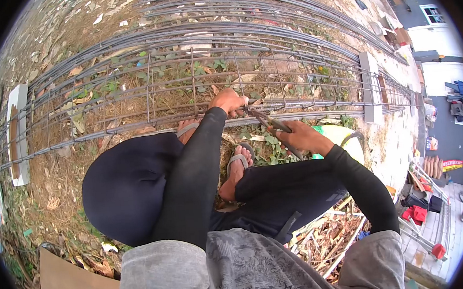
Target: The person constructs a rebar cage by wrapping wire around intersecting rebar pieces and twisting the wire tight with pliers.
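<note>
My left hand (228,102) is closed at the near edge of a long cage of steel bars (193,77), its fingers on something I cannot make out. In my right hand (302,137) are the handles of metal pincers (273,124). The jaws of the pincers touch a bar joint right beside my left fingertips. Thin square stirrups cross the long bars of the cage at intervals.
The cage rests on a pale block (20,135) at left and another pale block (370,87) at right. More long bars lie beyond. My sandalled foot (237,171) is below the cage, near a yellow-green bag (344,141). Brown cardboard (77,284) lies at lower left.
</note>
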The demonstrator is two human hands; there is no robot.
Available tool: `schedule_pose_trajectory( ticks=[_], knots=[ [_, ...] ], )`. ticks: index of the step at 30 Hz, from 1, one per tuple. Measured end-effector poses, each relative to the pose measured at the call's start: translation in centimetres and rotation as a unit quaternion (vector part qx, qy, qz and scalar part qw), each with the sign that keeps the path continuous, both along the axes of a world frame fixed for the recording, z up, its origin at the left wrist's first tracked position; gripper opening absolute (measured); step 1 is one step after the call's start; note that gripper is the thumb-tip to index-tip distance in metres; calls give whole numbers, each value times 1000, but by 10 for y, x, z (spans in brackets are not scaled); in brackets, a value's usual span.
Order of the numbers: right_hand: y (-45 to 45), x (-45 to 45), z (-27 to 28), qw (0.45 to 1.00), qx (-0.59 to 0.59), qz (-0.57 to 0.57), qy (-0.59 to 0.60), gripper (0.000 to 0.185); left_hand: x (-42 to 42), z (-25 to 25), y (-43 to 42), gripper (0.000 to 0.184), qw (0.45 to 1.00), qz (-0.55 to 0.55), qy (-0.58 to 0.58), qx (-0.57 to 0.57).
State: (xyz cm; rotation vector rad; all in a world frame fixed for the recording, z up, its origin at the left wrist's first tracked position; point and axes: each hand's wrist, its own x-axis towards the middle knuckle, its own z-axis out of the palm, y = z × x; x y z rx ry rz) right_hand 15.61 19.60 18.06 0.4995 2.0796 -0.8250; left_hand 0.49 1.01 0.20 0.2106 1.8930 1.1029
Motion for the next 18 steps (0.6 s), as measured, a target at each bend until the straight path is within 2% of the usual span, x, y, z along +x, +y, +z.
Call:
schedule_pose_trajectory(
  ticks=[2,5,6,8,10,12,13,15,16,17,18],
  knots=[
    [0,-2,-4,997,32,69,18,34,-1,6,-1,45,1000,-6,-19,-4],
    [-15,2,13,1000,7,-11,-19,38,0,-5,0,51,1000,3,-16,12],
    [-16,4,7,991,-85,-87,-51,37,-3,-9,-3,52,1000,-1,-16,19],
    [-2,23,-10,928,-250,-255,-101,38,-5,-10,-5,54,998,-30,-19,51],
    [3,36,-27,892,-279,-330,-130,40,-4,-22,-4,51,997,-35,-29,70],
    [-4,33,-14,921,-254,-281,-92,46,1,17,-9,49,998,-8,-39,46],
    [-4,31,-9,961,-203,-182,-46,50,1,16,-7,49,999,-12,-24,23],
    [-7,25,8,996,-81,-1,31,62,-1,9,-5,49,1000,-11,-20,13],
    [-7,28,3,990,31,87,108,64,-1,7,-7,49,999,-5,-35,25],
    [-6,33,-7,958,143,175,177,66,-1,11,-8,48,999,-3,-40,19],
    [-7,38,-13,902,251,261,236,68,-2,14,-6,47,999,1,-46,12]
  ],
)
